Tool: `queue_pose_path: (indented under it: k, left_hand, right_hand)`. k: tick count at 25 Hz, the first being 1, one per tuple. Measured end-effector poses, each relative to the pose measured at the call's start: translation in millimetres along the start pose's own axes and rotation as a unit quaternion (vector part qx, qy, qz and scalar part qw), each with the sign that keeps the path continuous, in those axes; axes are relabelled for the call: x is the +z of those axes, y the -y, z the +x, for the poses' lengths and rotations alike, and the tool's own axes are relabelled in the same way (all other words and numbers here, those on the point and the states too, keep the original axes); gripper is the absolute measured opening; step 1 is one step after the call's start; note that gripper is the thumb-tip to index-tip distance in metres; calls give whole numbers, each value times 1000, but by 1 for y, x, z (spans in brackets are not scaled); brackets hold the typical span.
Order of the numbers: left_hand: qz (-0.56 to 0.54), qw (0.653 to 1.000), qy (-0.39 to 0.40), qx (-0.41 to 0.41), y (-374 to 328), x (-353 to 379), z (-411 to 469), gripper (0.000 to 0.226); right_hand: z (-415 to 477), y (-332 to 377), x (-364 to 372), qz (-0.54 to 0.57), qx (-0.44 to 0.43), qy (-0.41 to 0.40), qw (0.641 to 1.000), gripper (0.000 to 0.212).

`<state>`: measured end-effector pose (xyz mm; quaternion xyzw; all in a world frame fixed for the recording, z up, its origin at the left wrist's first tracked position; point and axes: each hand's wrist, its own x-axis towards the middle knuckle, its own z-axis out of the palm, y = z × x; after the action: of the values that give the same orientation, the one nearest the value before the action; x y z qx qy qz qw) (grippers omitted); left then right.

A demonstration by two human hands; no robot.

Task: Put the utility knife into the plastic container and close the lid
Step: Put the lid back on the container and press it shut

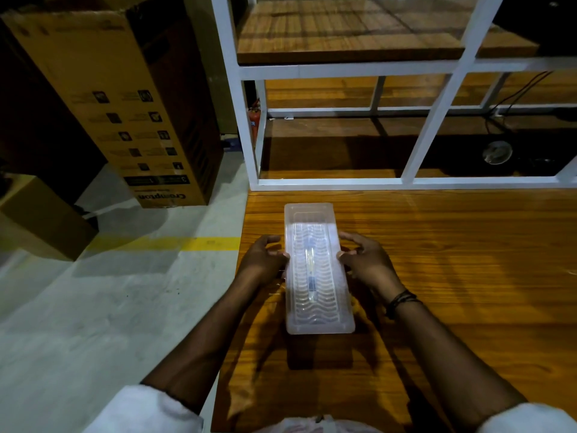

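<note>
**Mia:** Is the job nearly done?

**Tom:** It looks that way. The utility knife (310,270) is already inside the plastic container (315,328). It lies long-ways down the middle, seen as a blurry shape through the see-through top.

**Mia:** And the lid (307,214)?

**Tom:** It sits on top of the container. If it has clicked shut all the way round is too hard to tell. So pressing the edges down may be all that is left.

**Mia:** Where is the container?

**Tom:** On the wooden table (452,276), close to the table's left edge, with its short end pointing at the person.

**Mia:** What are the hands doing?

**Tom:** The left hand (265,260) is at the container's left long side. The right hand (365,260) is at its right long side. The fingers are curled and spread a bit, with the fingertips touching the lid's rim. They press or hold the sides. They do not wrap round anything.

**Mia:** Is either hand holding something else?

**Tom:** No, they only touch the container.
</note>
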<state>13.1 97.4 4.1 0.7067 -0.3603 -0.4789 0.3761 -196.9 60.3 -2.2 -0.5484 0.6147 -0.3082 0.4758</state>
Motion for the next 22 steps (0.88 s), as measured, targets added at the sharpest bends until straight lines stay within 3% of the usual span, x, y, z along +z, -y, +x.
queue_pose_path:
  k: [5, 11, 16, 22]
  left_hand:
    - [3, 1000, -21, 21, -10, 2, 12, 52]
    - [2, 1000, -3, 30, -7, 2, 15, 52]
    - [114, 990, 55, 57, -18, -5, 25, 75]
    - [228, 970, 71, 52, -26, -4, 30, 73]
  right_hand:
    - [16, 11, 0, 15, 20, -47, 999, 46]
    - [15, 9, 2, -10, -4, -31, 999, 45]
    - [24, 21, 3, -182, -45, 0, 982, 62]
    - [29, 30, 3, -252, -27, 33, 967, 70]
